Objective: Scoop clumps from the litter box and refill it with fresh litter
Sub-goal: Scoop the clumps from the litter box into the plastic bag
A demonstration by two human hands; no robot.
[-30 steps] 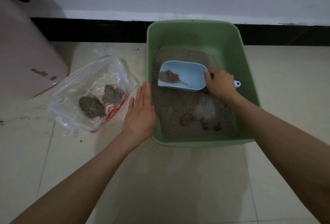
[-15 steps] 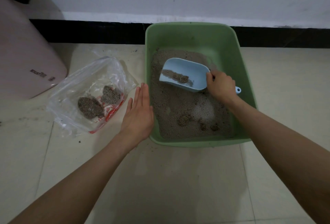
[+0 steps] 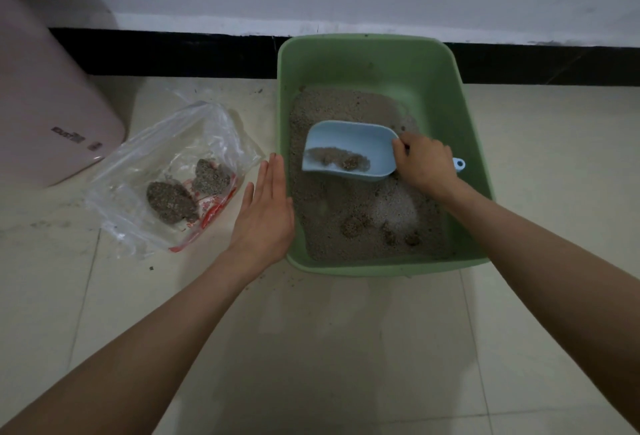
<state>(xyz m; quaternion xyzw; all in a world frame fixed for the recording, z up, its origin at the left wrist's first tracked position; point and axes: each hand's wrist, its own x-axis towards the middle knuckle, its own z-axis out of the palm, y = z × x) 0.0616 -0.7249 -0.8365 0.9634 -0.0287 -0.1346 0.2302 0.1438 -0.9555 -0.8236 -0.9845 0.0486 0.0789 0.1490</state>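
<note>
Two dark grey litter clumps [image 3: 188, 193] lie inside the clear plastic bag [image 3: 166, 171] on the tiled floor [image 3: 311, 348], left of the green plastic litter box [image 3: 471, 143] standing against the far wall. Your right hand [image 3: 424, 166] is wrapped around the handle of the pale blue plastic scoop [image 3: 349, 148], which carries a few clumps above the litter at the box's middle. Your left hand [image 3: 265, 216] is flat, fingers pressed together, resting against the box's near-left wall.

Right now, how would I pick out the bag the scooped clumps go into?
Start at the green plastic litter box against the black baseboard. On the tiled floor just left of it, past the open left hand, lies a crumpled clear plastic bag. It alone is see-through, with red print along one edge and two dark grey clumps on it.
</note>
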